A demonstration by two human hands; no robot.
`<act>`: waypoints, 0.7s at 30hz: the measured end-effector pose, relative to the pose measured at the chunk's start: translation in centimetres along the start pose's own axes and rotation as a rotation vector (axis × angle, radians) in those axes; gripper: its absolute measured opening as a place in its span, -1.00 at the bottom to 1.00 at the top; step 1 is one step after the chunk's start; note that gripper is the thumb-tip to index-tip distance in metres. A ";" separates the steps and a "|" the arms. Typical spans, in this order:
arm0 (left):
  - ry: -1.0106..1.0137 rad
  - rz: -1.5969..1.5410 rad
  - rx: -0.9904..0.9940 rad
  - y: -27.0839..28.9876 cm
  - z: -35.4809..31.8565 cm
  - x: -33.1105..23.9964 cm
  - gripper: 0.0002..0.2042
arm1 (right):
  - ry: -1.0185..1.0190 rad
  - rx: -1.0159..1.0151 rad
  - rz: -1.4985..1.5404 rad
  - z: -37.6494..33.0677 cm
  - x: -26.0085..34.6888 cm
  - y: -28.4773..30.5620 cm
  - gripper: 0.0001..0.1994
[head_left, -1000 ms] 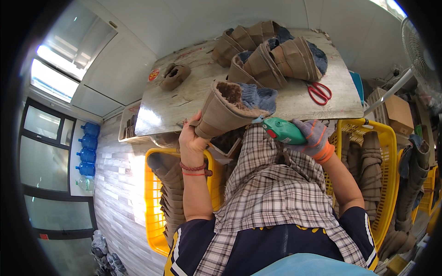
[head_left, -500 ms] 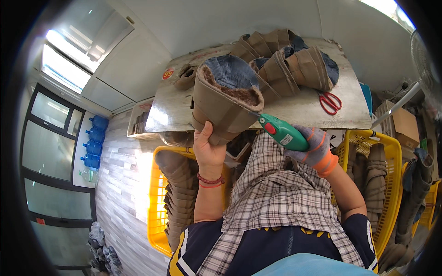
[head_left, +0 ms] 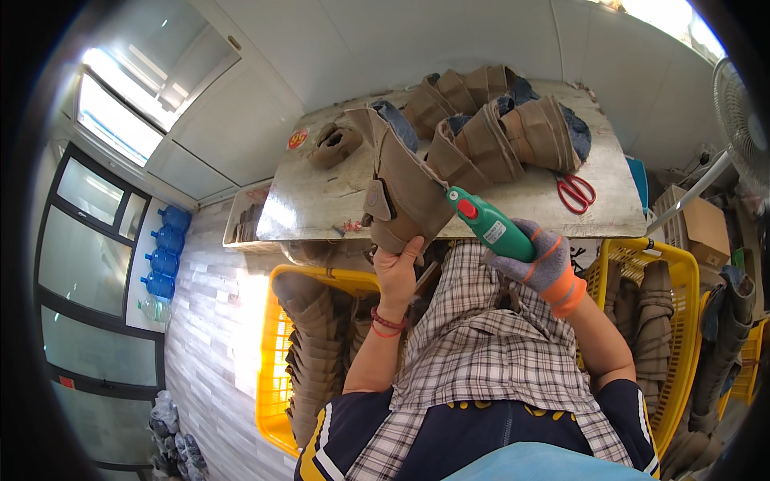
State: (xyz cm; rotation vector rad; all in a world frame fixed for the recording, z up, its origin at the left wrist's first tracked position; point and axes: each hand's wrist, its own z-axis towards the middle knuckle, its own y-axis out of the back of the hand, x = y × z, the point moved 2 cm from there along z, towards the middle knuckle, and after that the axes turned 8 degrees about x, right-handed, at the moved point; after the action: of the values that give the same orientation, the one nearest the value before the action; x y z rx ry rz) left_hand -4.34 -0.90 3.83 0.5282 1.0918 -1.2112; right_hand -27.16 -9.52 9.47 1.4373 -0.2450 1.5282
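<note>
A brown boot upper (head_left: 411, 188) with a bluish fur lining is gripped near its lower end by my left hand (head_left: 396, 272), thumb on the outside. It is tilted, and its side with a small strap tab (head_left: 377, 200) faces me. In my gloved right hand (head_left: 539, 264) is a green handheld electric cutter (head_left: 491, 223) with a red button. The tool's tip meets the upper's right edge; whether it is cutting there I cannot tell. More brown uppers (head_left: 473, 148) lie in a row on the worktable (head_left: 313, 210) behind.
Red-handled scissors (head_left: 576, 193) rest at the table's right. A small rolled brown piece (head_left: 334, 146) lies at the left. Yellow baskets (head_left: 273, 385) of stacked uppers flank my lap, the other basket (head_left: 682, 321) on the right. A fan (head_left: 739, 108) stands at far right.
My left hand has shifted right and turned the upper, so its furry opening now faces away and its side with the tab shows. The cutter stays near its edge, slightly lower-tilted.
</note>
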 end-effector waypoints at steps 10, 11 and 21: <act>-0.193 0.615 0.104 -0.4 -1.0 1.6 -0.85 | -0.179 0.000 0.230 0.4 0.2 -0.1 -0.41; -0.244 0.649 0.125 -0.6 -1.2 1.6 -0.84 | -0.172 -0.006 0.242 0.6 0.6 0.0 -0.42; -0.214 0.734 0.098 2.7 -2.8 3.1 -0.74 | -0.312 -0.165 0.201 1.3 -1.8 1.6 -0.53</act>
State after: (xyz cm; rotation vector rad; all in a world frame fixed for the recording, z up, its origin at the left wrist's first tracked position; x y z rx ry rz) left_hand -3.02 0.82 -0.66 0.7692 0.5690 -0.6517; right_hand -27.82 -12.12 9.02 1.5501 -0.7061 1.3978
